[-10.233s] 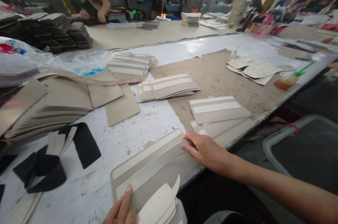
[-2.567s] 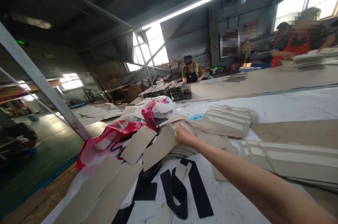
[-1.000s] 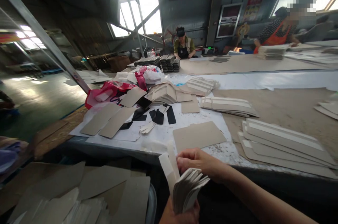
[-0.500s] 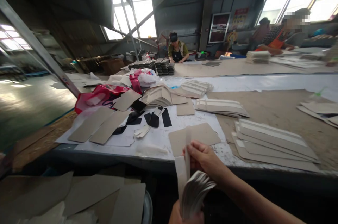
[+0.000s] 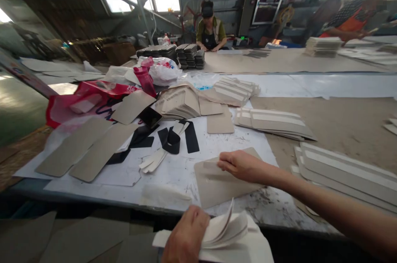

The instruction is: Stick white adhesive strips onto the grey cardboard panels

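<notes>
My left hand is closed around a bundle of white paper strips below the table's front edge. The strips fan out and curl toward the right. Over a grey-beige cardboard panel on the table, my right hand is closed with its fingers curled. A faint, blurred pale strip sticks out of it to the left, over the panel; its other end is hidden in the fingers. Black strips and loose white strips lie to the left of the panel.
Stacked cardboard panels with white strips lie at right, another pile behind. Cardboard pieces and a pink plastic bag are at left. A co-worker sits across the table; another person in orange works at right.
My right hand has moved away from the bundle and out over the cardboard panel with the pale strip. My left hand has tilted the bundle over to the right. The view has shifted.
</notes>
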